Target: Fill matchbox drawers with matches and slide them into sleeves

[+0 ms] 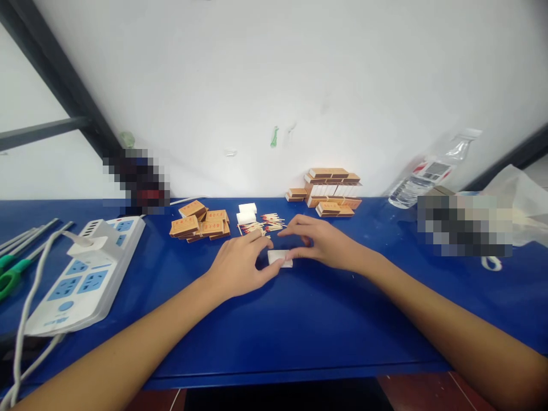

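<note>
A small white matchbox tray (276, 256) lies on the blue table between my hands. My left hand (237, 264) curves round its left end, thumb along the near side and index finger by the far corner. At the tray's right end rests the thumb of my right hand (319, 242); its index finger is apart from the thumb, reaching beyond the tray. Just behind, loose red-tipped matches (273, 219) lie in a small heap, partly hidden by my left fingers. White trays or slips (247, 209) sit behind the matches. What the tray contains is hard to make out.
Closed matchboxes (209, 227) are piled at the left, and more are stacked (334, 188) against the wall. A white power strip (89, 279) and green-handled scissors (12, 274) lie far left. A plastic bottle (434, 168) leans at the right beside a clear bag (514, 200).
</note>
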### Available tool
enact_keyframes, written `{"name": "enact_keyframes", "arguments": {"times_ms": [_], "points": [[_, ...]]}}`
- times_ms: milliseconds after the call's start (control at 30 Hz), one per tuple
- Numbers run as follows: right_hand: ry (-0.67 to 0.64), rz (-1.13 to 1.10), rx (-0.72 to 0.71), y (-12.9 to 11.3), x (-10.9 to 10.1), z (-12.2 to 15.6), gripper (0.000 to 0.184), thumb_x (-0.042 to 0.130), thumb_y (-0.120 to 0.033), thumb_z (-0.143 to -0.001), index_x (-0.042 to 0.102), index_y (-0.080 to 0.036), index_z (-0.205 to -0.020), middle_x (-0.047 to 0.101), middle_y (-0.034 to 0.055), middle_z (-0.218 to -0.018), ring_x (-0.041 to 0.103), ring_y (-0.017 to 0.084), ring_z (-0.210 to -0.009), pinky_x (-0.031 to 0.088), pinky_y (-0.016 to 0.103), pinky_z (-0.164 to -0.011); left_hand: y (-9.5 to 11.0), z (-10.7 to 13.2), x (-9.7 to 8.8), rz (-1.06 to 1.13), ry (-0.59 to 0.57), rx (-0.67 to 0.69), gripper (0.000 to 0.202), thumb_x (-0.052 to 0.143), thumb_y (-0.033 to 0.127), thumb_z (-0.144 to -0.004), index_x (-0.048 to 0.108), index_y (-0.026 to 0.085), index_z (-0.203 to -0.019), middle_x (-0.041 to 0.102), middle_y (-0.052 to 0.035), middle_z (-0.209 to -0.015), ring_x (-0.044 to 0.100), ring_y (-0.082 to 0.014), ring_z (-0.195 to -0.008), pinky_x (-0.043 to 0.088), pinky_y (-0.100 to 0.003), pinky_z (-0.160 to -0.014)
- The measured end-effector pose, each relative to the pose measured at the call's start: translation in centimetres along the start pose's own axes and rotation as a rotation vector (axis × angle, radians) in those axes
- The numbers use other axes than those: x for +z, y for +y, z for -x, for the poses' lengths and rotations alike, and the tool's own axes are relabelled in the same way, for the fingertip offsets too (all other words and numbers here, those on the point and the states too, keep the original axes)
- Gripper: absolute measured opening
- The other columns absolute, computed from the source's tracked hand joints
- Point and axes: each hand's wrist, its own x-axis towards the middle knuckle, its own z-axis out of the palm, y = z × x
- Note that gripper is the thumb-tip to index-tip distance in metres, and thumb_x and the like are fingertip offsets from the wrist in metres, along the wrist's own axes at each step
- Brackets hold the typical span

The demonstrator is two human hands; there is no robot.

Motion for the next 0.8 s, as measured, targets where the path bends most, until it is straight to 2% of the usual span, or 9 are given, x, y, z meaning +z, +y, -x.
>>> {"name": "enact_keyframes", "arguments": {"times_ms": [133, 233, 333, 400, 500, 667, 800], "points": [[0.05, 0.041, 0.113, 1.8, -0.4, -2.0, 0.026, 0.075, -0.041, -0.093, 0.074, -0.019, -0.107, 0.07, 0.0037, -0.094, 0.055, 0.015, -0.071, 0.045, 0.03, -0.069, 0.1, 0.2, 0.2, 0.0, -0.033, 0.014, 0.036, 0.068, 0.051, -0.09, 0.074, 0.021, -0.109, 0.07, -0.0044, -0.095, 0.065, -0.0193, -0.072, 0.047, -0.032, -0.062], [0.074, 0.188, 0.186, 3.1, 0.1, -3.6, 0.028, 0.076, -0.04, -0.092, 0.071, -0.016, -0.106, 0.07, 0.0063, -0.099, 0.059, 0.017, -0.078, 0.044, 0.03, -0.071, 0.0, 0.3, 0.4, -0.008, -0.063, 0.016, 0.04, 0.069, 0.054, -0.09, 0.074, 0.021, -0.111, 0.07, -0.0052, -0.097, 0.064, -0.0195, -0.072, 0.044, -0.031, -0.059], [0.017, 0.225, 0.248, 3.7, 0.6, -4.5, 0.022, 0.073, -0.037, -0.093, 0.07, -0.017, -0.1, 0.07, 0.0069, -0.1, 0.061, 0.019, -0.083, 0.043, 0.03, -0.072, 0.0, 0.2, 0.6, -0.002, -0.095, 0.017, 0.034, 0.067, 0.049, -0.092, 0.074, 0.021, -0.111, 0.069, -0.0046, -0.098, 0.064, -0.0186, -0.072, 0.042, -0.031, -0.06], [-0.02, 0.215, 0.259, 3.9, 0.8, -4.5, 0.014, 0.07, -0.032, -0.094, 0.069, -0.018, -0.094, 0.07, 0.006, -0.096, 0.061, 0.019, -0.082, 0.043, 0.03, -0.071, 0.0, 0.2, 0.5, 0.016, -0.112, 0.028, 0.031, 0.066, 0.046, -0.094, 0.074, 0.022, -0.11, 0.069, -0.0039, -0.097, 0.063, -0.0174, -0.071, 0.042, -0.03, -0.061], [-0.031, 0.221, 0.26, 4.1, 0.7, -4.0, 0.012, 0.065, -0.027, -0.096, 0.066, -0.019, -0.088, 0.068, 0.0068, -0.093, 0.061, 0.02, -0.082, 0.043, 0.031, -0.072, 0.3, 0.4, 0.4, 0.059, -0.14, 0.06, 0.031, 0.065, 0.047, -0.094, 0.074, 0.022, -0.11, 0.069, -0.003, -0.096, 0.062, -0.0165, -0.071, 0.041, -0.03, -0.062], [-0.016, 0.25, 0.256, 4.2, 0.0, -3.1, 0.012, 0.061, -0.027, -0.098, 0.063, -0.019, -0.09, 0.067, 0.0089, -0.095, 0.061, 0.023, -0.085, 0.044, 0.034, -0.075, 0.7, 0.6, 0.4, 0.112, -0.159, 0.128, 0.032, 0.066, 0.047, -0.094, 0.074, 0.023, -0.113, 0.069, -0.0006, -0.094, 0.062, -0.015, -0.071, 0.04, -0.029, -0.061], [0.013, 0.255, 0.215, 3.5, 0.0, -3.4, 0.01, 0.06, -0.026, -0.1, 0.063, -0.019, -0.093, 0.065, 0.0084, -0.099, 0.061, 0.022, -0.087, 0.044, 0.034, -0.077, 0.9, 0.8, 0.6, 0.124, -0.171, 0.161, 0.031, 0.066, 0.047, -0.094, 0.074, 0.023, -0.112, 0.069, 0.0003, -0.093, 0.063, -0.0147, -0.071, 0.041, -0.029, -0.061]]}}
